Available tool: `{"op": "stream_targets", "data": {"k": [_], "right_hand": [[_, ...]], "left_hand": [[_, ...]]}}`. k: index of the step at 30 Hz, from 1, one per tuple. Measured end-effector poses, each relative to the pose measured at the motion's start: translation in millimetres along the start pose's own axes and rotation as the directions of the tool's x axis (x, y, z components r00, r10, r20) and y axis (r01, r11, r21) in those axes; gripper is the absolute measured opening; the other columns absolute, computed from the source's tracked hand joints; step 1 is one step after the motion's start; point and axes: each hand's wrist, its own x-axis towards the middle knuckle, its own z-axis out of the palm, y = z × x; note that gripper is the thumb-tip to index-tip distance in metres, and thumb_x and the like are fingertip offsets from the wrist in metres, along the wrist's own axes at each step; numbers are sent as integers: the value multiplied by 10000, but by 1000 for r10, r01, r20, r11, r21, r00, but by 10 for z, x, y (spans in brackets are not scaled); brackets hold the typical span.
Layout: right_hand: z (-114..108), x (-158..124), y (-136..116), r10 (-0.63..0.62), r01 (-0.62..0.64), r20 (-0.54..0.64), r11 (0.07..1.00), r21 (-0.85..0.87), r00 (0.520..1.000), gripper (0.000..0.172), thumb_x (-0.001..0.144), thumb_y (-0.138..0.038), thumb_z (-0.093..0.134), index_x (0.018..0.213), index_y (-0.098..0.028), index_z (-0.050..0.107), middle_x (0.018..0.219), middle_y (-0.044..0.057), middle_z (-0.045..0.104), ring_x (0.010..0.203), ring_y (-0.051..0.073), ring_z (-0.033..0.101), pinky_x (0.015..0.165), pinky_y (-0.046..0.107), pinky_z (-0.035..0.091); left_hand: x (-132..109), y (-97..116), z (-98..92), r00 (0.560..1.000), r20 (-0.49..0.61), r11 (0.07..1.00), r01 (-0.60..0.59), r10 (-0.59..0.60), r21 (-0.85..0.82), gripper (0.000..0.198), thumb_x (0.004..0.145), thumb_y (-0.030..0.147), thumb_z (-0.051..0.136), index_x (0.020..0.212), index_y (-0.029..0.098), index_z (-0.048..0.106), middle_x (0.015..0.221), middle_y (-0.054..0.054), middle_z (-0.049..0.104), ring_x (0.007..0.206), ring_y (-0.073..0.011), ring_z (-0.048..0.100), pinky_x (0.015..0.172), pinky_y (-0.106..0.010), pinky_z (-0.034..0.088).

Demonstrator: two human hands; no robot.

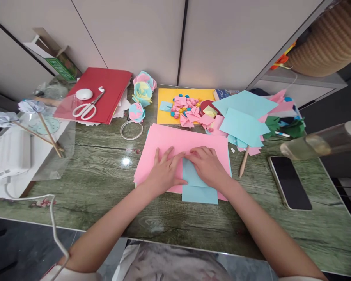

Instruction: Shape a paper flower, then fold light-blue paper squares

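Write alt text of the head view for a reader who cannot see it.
A person's left hand and right hand touch blue paper lying over pink sheets. Behind are small folded papers; scissors lie at left, a phone at right.

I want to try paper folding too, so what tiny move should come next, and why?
Perhaps press along the far edge of the blue paper: the left hand and right hand come close together near its far left corner, and the pink paper lies underneath.
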Motion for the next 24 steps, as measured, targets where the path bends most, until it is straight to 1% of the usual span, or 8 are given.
{"op": "stream_targets", "data": {"k": [8,13,17,19,22,24], "right_hand": [[-18,5,-6,-20,19,-3,998,-61,1000,304,845,-138,432,1071,-260,596,1114,63,533,1019,231,383,838,392,249],[-37,-96,21,-33,33,0,997,-75,999,297,821,-125,475,1043,-264,615,1135,55,536,1042,234,380,845,403,255],[-61,-200,26,-25,25,4,996,-87,1000,268,819,-142,496,1016,-269,627,1135,51,538,1039,234,384,847,403,261],[-77,-253,22,-18,19,14,995,-98,1000,265,817,-135,497,1007,-265,629,1137,50,537,1043,234,382,854,403,261],[-88,-339,27,-16,18,24,993,-116,1000,262,822,-128,487,997,-258,632,1135,50,540,1046,234,383,862,404,260],[-85,-407,41,-18,20,20,992,-123,1000,259,821,-130,487,996,-257,631,1135,50,542,1044,234,386,861,404,259]], "left_hand": [[6,18,-35,1000,18,1000,17,-17,5,885,656,607,558,1356,185,218,1309,-97,429,1282,-330,200,1014,-609,-28],[7,23,-44,999,38,999,20,-21,35,879,666,622,531,1359,183,214,1307,-111,423,1285,-327,197,1016,-607,-8],[7,32,-52,999,38,999,20,-22,43,856,679,618,522,1356,188,224,1319,-101,413,1284,-327,199,1016,-603,-24],[6,36,-56,999,42,998,19,-21,54,820,686,621,510,1344,204,255,1339,-86,394,1287,-326,192,1018,-600,-33],[7,33,-57,998,58,998,9,-13,70,747,692,633,489,1315,261,314,1376,-38,352,1290,-327,175,1013,-607,-40],[7,27,-55,998,64,998,-1,-3,68,729,692,638,484,1313,296,314,1390,-6,332,1291,-332,164,1006,-618,-42]]}}
